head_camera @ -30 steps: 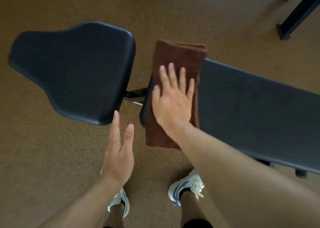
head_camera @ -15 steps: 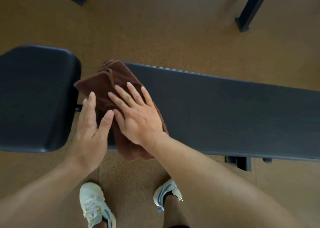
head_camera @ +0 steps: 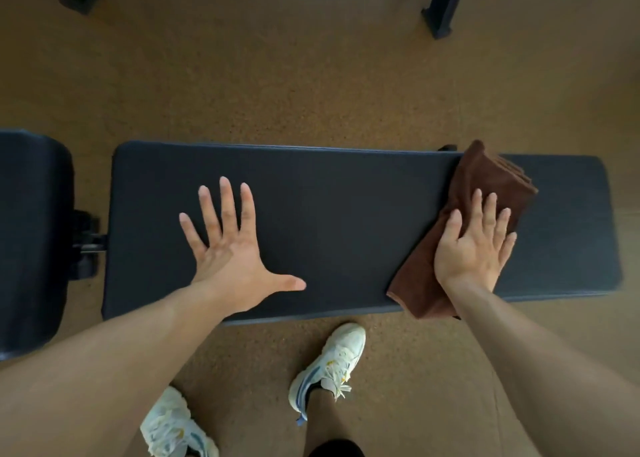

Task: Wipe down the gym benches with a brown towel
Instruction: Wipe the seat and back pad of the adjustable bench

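Now right hand (head_camera: 472,248) flat on brown towel (head_camera: 485,179); left hand (head_camera: 232,248) splayed, well apart, on bench (head_camera: 346,214)

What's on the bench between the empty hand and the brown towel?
Nothing. In the head view, only bare black bench pad lies between the left hand and the brown towel under the right hand.
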{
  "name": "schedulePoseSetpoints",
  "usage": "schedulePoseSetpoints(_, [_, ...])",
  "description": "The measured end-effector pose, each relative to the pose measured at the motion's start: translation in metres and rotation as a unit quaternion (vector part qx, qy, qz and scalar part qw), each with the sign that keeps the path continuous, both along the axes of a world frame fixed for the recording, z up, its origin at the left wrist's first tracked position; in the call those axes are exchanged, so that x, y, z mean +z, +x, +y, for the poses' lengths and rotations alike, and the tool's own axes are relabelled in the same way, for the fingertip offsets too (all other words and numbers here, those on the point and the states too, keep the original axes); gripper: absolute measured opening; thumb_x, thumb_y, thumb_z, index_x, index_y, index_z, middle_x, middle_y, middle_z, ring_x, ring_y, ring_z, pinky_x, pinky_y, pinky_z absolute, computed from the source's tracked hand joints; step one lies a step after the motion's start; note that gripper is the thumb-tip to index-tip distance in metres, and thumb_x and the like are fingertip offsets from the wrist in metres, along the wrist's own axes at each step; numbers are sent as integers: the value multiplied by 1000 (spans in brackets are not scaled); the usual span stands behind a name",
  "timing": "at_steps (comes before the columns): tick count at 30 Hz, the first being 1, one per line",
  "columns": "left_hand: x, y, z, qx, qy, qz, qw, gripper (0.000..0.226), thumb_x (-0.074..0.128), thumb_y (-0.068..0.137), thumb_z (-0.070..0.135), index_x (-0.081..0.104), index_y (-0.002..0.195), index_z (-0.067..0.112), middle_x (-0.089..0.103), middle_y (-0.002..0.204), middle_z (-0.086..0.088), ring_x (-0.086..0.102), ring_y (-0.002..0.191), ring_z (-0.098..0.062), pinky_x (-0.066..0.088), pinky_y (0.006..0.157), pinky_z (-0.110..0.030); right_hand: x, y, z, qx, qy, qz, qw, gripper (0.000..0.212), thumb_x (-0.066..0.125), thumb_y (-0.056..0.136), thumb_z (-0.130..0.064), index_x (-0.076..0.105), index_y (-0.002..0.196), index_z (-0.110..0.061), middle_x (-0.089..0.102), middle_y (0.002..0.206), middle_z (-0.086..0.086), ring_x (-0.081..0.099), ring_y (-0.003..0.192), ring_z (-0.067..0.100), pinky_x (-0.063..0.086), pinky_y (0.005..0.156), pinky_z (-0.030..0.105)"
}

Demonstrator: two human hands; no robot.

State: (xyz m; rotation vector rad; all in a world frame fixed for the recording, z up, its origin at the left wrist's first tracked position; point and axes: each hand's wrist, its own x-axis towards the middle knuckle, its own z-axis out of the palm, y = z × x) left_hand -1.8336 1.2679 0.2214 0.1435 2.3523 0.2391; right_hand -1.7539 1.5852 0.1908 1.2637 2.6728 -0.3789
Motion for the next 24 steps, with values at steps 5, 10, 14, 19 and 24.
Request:
schedulePoseSetpoints(5, [3, -3, 2, -8, -16, -28, 999, 162, 59, 49, 96, -56, 134, 19, -64, 138, -8, -59, 129, -35, -26, 111, -63, -4, -29, -15, -19, 2, 12, 1000, 64, 19, 108, -50, 8, 167, -30, 0, 175, -8, -11, 161, 18, -8, 130, 50])
schedulePoseSetpoints(10, [8, -4, 5, 1, -23, -44, 999, 161, 63, 53, 92, -54, 135, 19, -65, 138, -8, -59, 128, -34, -24, 113, -64, -2, -96, -67, 94, -18, 32, 995, 62, 23, 107, -49, 18, 166, -29, 7, 175, -7, -7, 162, 20, -9, 129, 50])
schedulePoseSetpoints(14, [8, -2, 5, -1, -22, -37, 999, 163, 61, 49, 95, -52, 138, 17, -63, 140, -8, -58, 129, -33, -24, 114, -63, 0, -129, -153, 330, -57, 53, 941, 57, 25, 108, -47, 32, 162, -31, 25, 171, -10, 3, 162, 17, -8, 129, 51])
schedulePoseSetpoints(19, [3, 0, 0, 0, 1, -17, 1000, 164, 61, 45, 96, -47, 143, 20, -61, 142, -5, -57, 131, -30, -24, 114, -63, -4, -113, -156, 479, -45, 62, 875, 58, 26, 110, -47, 24, 165, -28, 19, 173, -5, 4, 162, 22, -1, 130, 52])
schedulePoseSetpoints(24, [-2, 4, -4, 3, 23, 17, 1000, 164, 66, 48, 92, -47, 143, 20, -61, 143, -6, -58, 130, -32, -28, 111, -63, -3, -38, -106, 477, -9, 39, 878, 58, 27, 109, -47, 24, 165, -30, 18, 173, -8, 3, 162, 20, 4, 130, 55])
